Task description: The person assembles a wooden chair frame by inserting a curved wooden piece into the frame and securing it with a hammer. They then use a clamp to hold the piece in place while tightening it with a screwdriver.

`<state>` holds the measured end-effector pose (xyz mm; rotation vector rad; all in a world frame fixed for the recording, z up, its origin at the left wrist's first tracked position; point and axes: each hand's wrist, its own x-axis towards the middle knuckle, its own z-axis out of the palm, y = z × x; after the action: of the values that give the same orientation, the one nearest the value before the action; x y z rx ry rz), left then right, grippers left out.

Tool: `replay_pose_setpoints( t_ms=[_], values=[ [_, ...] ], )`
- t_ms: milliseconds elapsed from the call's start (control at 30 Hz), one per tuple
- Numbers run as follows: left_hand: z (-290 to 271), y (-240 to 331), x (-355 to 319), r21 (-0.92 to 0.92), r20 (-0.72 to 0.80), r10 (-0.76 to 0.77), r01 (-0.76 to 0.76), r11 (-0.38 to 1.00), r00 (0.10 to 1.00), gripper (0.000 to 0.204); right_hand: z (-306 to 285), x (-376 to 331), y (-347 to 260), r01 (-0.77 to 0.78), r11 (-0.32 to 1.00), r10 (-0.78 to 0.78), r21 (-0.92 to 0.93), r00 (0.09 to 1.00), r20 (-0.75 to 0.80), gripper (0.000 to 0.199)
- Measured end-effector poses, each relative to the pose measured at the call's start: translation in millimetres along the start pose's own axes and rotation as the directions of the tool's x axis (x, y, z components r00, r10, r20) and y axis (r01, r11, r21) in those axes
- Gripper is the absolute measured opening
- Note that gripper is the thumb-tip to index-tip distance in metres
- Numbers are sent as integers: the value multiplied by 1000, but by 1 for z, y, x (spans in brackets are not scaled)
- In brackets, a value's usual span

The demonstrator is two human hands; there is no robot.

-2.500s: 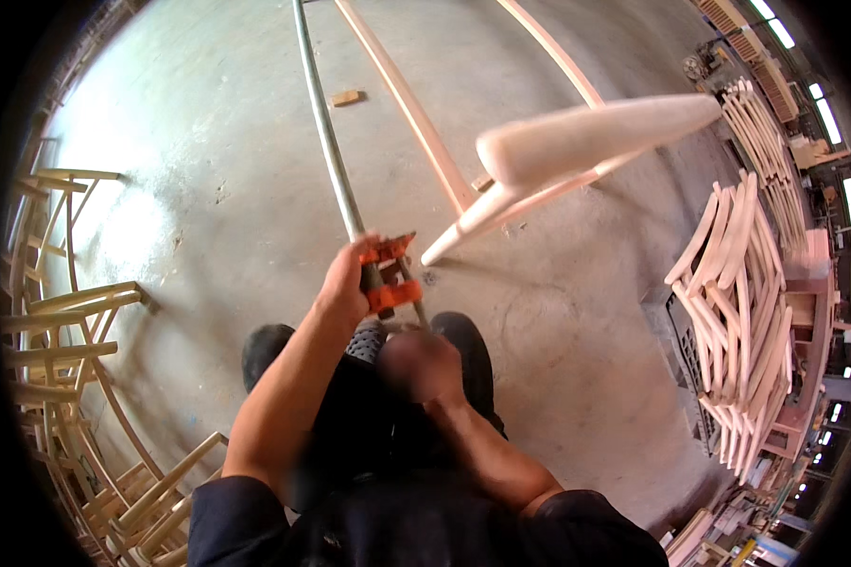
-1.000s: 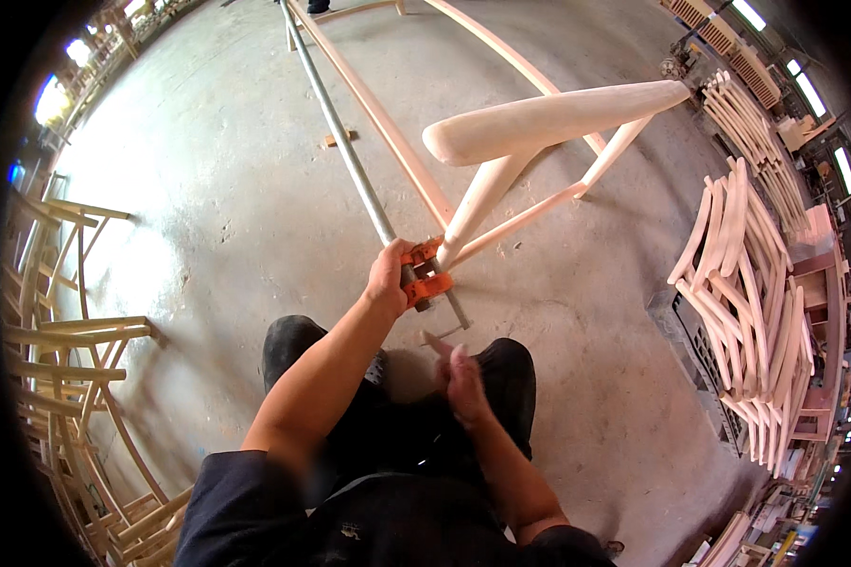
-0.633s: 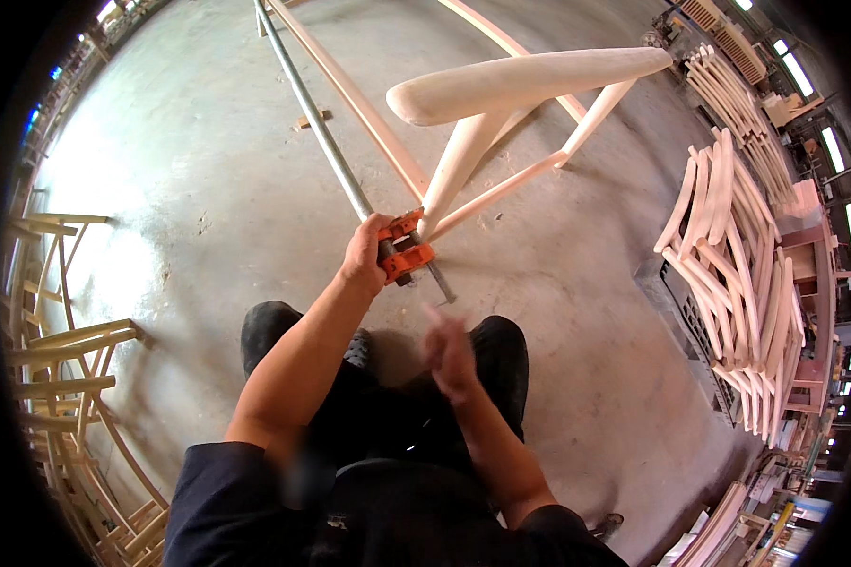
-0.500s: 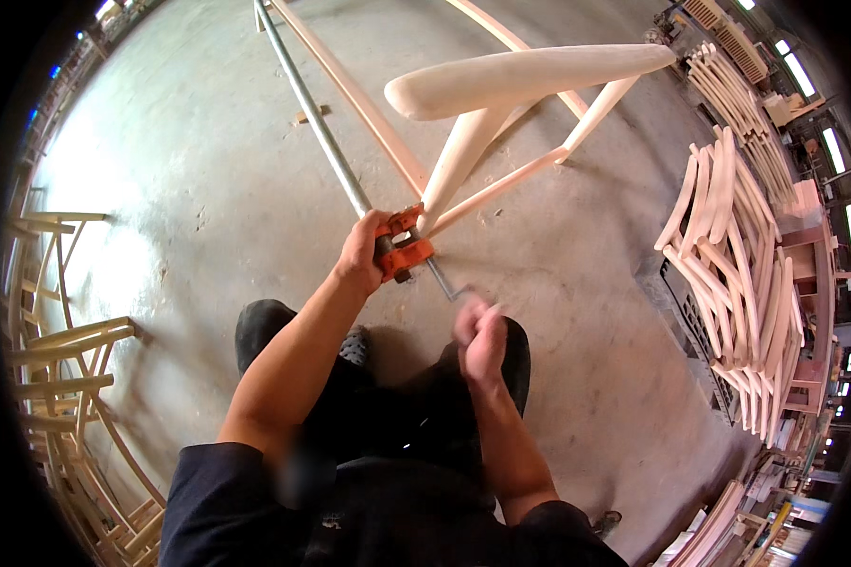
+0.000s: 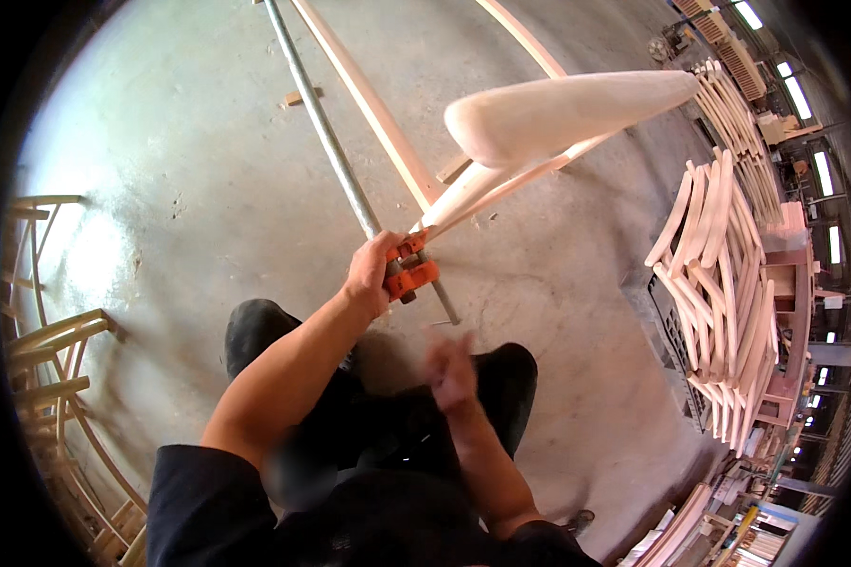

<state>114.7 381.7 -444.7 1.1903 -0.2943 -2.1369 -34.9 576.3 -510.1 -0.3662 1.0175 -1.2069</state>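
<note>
Plainly, in the head view, the left hand (image 5: 371,269) grips the orange clamp (image 5: 411,279) beside the metal pipe (image 5: 326,132), its other fingers mostly hidden. The clamp sits near the middle, and the pipe runs from it toward eleven o'clock, passing a small wooden block (image 5: 300,97). Toward five o'clock pokes a screw rod (image 5: 443,300) with a thin cross handle (image 5: 444,323). Just below that, around six o'clock, the right hand (image 5: 452,369) is a blur; I can't tell whether its fingers are open or closed, or whether any touch the handle. Toward one o'clock stands a pale wooden frame (image 5: 558,118), its leg (image 5: 454,201) ending right by the clamp; how firmly they meet, I can't make out. Over at three o'clock lies a pile of curved sticks (image 5: 719,274).

What worries me is the clamp tilting off that rounded leg if the left hand sags, since the long pipe would drag on it. Overtightening the screw could dent the bare wood or pull the frame askew, and a hurried right hand could miss the handle.
</note>
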Motion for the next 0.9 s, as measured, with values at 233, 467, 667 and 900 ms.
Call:
replay_pose_setpoints(
  t_ms=[233, 467, 667, 900],
  values=[
    [5, -6, 1, -23, -97, 44, -47, 999, 994, 39, 3, -9, -25, 291, 916, -278, -278, 957, 83, 28],
    [1, -11, 8, -98, -132, 38, -51, 994, 991, 37, -55, 0, -28, -30, 440, 38, 898, 999, 15, 29],
    [6, -9, 13, -162, -124, 19, -39, 986, 992, 31, 39, -9, -36, -188, 848, 84, -495, 971, -225, 31],
    [4, -13, 15, -39, -88, 109, -112, 993, 990, 29, 30, -5, -43, 48, 477, -408, -878, 897, -172, 26]
  ],
)
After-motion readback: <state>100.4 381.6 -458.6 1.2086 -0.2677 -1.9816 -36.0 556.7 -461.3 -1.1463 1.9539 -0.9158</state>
